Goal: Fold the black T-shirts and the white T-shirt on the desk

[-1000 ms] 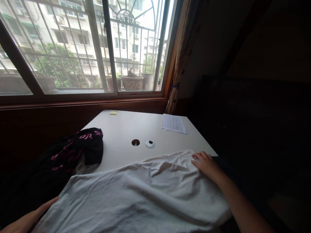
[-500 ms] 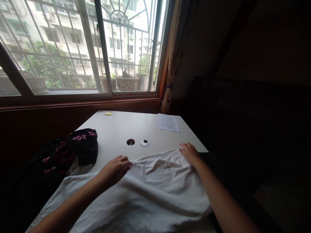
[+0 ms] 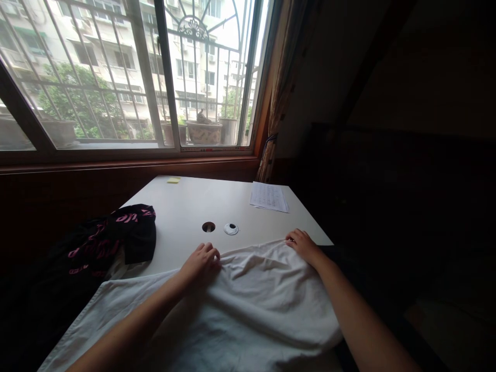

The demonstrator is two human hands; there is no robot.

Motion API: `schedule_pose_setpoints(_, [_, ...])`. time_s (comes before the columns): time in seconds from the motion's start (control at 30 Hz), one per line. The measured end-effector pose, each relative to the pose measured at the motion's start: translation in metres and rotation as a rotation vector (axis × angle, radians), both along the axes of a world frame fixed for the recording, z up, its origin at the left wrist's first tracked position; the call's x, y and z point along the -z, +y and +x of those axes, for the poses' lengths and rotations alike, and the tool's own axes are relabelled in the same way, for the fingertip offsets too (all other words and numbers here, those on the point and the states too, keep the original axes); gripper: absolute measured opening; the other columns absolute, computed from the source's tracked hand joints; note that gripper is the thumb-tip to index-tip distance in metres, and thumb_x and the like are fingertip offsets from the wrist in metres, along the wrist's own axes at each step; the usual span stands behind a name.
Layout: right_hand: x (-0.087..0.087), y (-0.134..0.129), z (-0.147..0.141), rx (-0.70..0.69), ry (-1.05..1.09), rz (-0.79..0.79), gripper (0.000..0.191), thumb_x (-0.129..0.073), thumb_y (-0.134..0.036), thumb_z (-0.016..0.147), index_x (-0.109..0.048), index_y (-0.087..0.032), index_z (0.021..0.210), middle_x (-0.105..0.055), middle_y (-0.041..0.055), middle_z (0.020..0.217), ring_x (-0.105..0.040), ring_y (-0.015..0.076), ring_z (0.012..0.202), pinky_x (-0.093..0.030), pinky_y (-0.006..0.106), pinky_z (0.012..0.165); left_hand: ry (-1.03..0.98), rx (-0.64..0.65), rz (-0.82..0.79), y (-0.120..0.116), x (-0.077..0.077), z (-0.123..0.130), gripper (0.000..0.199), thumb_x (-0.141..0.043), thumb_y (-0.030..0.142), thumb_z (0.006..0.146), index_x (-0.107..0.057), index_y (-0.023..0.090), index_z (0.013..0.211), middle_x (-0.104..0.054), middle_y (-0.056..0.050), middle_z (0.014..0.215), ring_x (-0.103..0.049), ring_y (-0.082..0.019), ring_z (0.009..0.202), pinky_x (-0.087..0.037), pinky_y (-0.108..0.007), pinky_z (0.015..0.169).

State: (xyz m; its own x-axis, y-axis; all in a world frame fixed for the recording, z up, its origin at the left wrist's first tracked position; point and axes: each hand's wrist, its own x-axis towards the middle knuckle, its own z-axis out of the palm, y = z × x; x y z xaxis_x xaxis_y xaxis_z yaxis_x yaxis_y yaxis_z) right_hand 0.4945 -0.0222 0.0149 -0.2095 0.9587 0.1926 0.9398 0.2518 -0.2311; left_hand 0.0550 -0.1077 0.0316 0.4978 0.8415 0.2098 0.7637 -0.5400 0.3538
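Note:
A white cloth (image 3: pixel 263 294) with creases and soft folds lies over the near part of the white table (image 3: pixel 186 201). At the cloth's far edge, near the middle, my left hand (image 3: pixel 203 261) is closed with its fingertips on the fabric. My right hand (image 3: pixel 302 245) pinches the far right corner of the cloth, close to the table's right edge. The cloth spreads toward me beneath both forearms, and its left side reaches down to the lower left of the view.
Black clothing with pink lettering (image 3: pixel 135 235) hangs over the table's left edge. Papers (image 3: pixel 268 197) lie at the back right, a yellow note (image 3: pixel 173 180) at the back left. A round hole (image 3: pixel 208 227) and a white round cover (image 3: pixel 231 229) are mid-table. Behind stands a barred window.
My left hand has moved to the right along the cloth's far edge. My right hand has curled its fingers more onto the corner. The view has shifted slightly.

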Motion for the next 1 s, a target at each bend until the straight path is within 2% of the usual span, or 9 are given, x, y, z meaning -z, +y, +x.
schedule_pose_setpoints(0.17, [0.002, 0.002, 0.006, 0.029, 0.080, 0.081, 0.012, -0.060, -0.029, 0.087, -0.070, -0.023, 0.085, -0.065, 0.0090, 0.099, -0.057, 0.0255, 0.099, -0.044, 0.040, 0.096, -0.050, -0.048, 0.016, 0.001, 0.015, -0.006, 0.014, -0.066, 0.031, 0.093, -0.068, 0.023, 0.104, -0.062, -0.007, 0.105, -0.054, -0.026, 0.099, -0.048, -0.038, 0.091])
schedule_pose_setpoints(0.27, [0.001, 0.003, 0.013, 0.073, 0.155, 0.118, 0.016, -0.053, -0.031, 0.088, -0.066, -0.023, 0.086, -0.067, 0.0083, 0.096, -0.061, 0.0244, 0.095, -0.048, 0.038, 0.090, -0.060, -0.060, 0.004, 0.004, 0.019, -0.007, 0.015, -0.069, 0.033, 0.091, -0.069, 0.024, 0.102, -0.062, -0.007, 0.105, -0.054, -0.025, 0.099, -0.048, -0.037, 0.090])
schedule_pose_setpoints(0.43, [0.002, -0.001, 0.023, 0.156, 0.256, 0.140, 0.015, -0.050, -0.037, 0.087, -0.060, -0.026, 0.086, -0.069, 0.0053, 0.091, -0.065, 0.0232, 0.088, -0.050, 0.034, 0.080, -0.073, -0.098, -0.029, 0.006, 0.012, -0.008, 0.012, -0.069, 0.033, 0.090, -0.068, 0.022, 0.096, -0.062, -0.007, 0.103, -0.056, -0.025, 0.099, -0.048, -0.036, 0.087])
schedule_pose_setpoints(0.6, [0.001, -0.002, 0.029, 0.239, 0.316, 0.155, 0.014, -0.049, -0.037, 0.087, -0.056, -0.025, 0.090, -0.068, 0.0067, 0.095, -0.065, 0.0238, 0.092, -0.049, 0.035, 0.083, -0.124, -0.122, -0.084, 0.005, 0.006, -0.010, 0.011, -0.064, 0.033, 0.092, -0.067, 0.022, 0.091, -0.062, -0.006, 0.100, -0.058, -0.024, 0.095, -0.049, -0.034, 0.084])
schedule_pose_setpoints(0.7, [0.000, 0.001, 0.030, 0.266, 0.329, 0.137, 0.016, -0.049, -0.037, 0.087, -0.057, -0.025, 0.094, -0.067, 0.0067, 0.098, -0.064, 0.0230, 0.095, -0.049, 0.034, 0.086, -0.139, -0.115, -0.056, 0.003, 0.008, -0.010, 0.012, -0.060, 0.032, 0.094, -0.065, 0.021, 0.093, -0.062, -0.007, 0.100, -0.058, -0.024, 0.095, -0.049, -0.035, 0.085])
schedule_pose_setpoints(0.8, [0.002, 0.002, 0.030, 0.313, 0.329, 0.096, 0.025, -0.052, -0.039, 0.087, -0.058, -0.024, 0.105, -0.065, 0.0069, 0.100, -0.064, 0.0225, 0.093, -0.050, 0.033, 0.084, -0.136, -0.111, -0.018, 0.001, 0.010, -0.010, 0.012, -0.057, 0.031, 0.096, -0.063, 0.021, 0.094, -0.061, -0.007, 0.099, -0.058, -0.024, 0.095, -0.049, -0.036, 0.085])
schedule_pose_setpoints(0.9, [0.004, 0.000, 0.030, 0.376, 0.321, 0.032, 0.043, -0.059, -0.047, 0.084, -0.057, -0.021, 0.118, -0.064, 0.0076, 0.098, -0.064, 0.0236, 0.091, -0.050, 0.034, 0.082, -0.124, -0.117, -0.015, 0.000, 0.010, -0.009, 0.012, -0.056, 0.031, 0.096, -0.062, 0.021, 0.096, -0.061, -0.007, 0.100, -0.059, -0.024, 0.095, -0.048, -0.036, 0.085])
schedule_pose_setpoints(1.0, [0.004, -0.005, 0.031, 0.411, 0.317, -0.054, 0.053, -0.067, -0.053, 0.079, -0.059, -0.020, 0.121, -0.065, 0.0080, 0.096, -0.065, 0.0236, 0.086, -0.051, 0.033, 0.078, -0.115, -0.127, -0.021, -0.001, 0.010, -0.009, 0.012, -0.056, 0.031, 0.095, -0.060, 0.021, 0.098, -0.062, -0.007, 0.100, -0.059, -0.024, 0.094, -0.048, -0.036, 0.084])
